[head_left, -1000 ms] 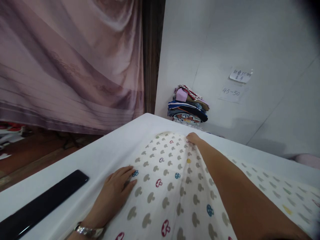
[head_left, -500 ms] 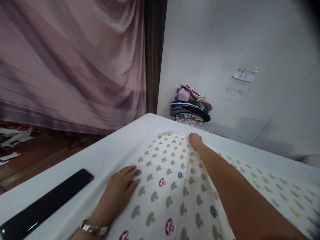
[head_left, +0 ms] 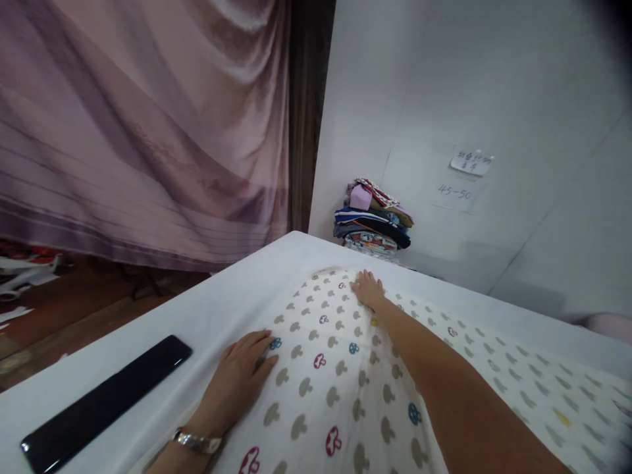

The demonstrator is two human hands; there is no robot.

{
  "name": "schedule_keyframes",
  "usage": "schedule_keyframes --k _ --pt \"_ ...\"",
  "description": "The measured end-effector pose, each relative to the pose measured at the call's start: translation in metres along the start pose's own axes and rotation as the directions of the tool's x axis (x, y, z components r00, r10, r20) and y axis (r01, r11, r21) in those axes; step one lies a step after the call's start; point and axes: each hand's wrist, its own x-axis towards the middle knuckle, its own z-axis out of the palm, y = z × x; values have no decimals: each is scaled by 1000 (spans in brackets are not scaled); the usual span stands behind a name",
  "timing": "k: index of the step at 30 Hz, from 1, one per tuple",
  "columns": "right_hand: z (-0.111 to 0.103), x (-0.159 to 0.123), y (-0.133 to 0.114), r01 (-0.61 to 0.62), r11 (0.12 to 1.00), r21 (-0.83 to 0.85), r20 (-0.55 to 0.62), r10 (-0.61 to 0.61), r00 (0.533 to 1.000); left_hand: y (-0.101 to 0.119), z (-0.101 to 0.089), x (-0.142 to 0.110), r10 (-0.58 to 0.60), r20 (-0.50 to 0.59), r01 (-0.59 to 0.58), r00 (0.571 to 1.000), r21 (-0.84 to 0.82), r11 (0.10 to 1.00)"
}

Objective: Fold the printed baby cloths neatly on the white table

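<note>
1. Nearest, the left hand (head_left: pixel 239 372) is lying palm down, fingers extended and not gripping, its fingertips resting on the left edge of the mushroom-print cloth (head_left: pixel 330 368). It is keeping much the same place as a half second ago. A silver band (head_left: pixel 197 442) is circling the wrist.
2. The cloth is stretching from the near edge of view towards the far end of the white table (head_left: pixel 237 283); a soft ridge is running lengthwise through it. More of its print is spreading on the right, beyond the forearm.
3. To the left, a glossy black bar (head_left: pixel 108 401) is lying slantwise, well apart from the cloth. A strip of white tabletop is running between them, leaving room beside the left hand.
4. Farther out, the right hand (head_left: pixel 368 289) is now opening flat on the cloth's far part, fingers spread; earlier it was closing on the fabric there. It is gripping nothing.
5. Past the cloth's far edge, white surface is continuing to the table corner.
6. Beyond, a stack of folded fabrics (head_left: pixel 372 220) is standing against the pale wall (head_left: pixel 543 131); a pink curtain (head_left: pixel 148 131) is hanging at left.
</note>
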Motion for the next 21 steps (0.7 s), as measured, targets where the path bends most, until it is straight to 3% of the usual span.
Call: schedule_keyframes --k 3,7,11,14,17,21 --pt "-1 -50 -8 170 985 31 7 -170 985 -1 1 0 0 5 0 1000 12 1000" --pt "-2 -150 2 328 936 127 73 -339 938 -3 1 2 12 16 -12 1000 23 1000" --pt "-5 -259 34 319 924 213 144 -353 925 -2 -1 6 18 37 -18 999 24 1000" --pt "-3 -329 59 281 934 219 98 -308 946 -1 -3 10 17 50 -17 999 9 1000" --pt "4 -381 79 300 932 204 39 -314 949 0 -5 12 2 45 -3 999 14 1000" --pt "14 -429 95 375 911 170 -36 -374 927 4 -7 15 -17 48 13 999 78 997"
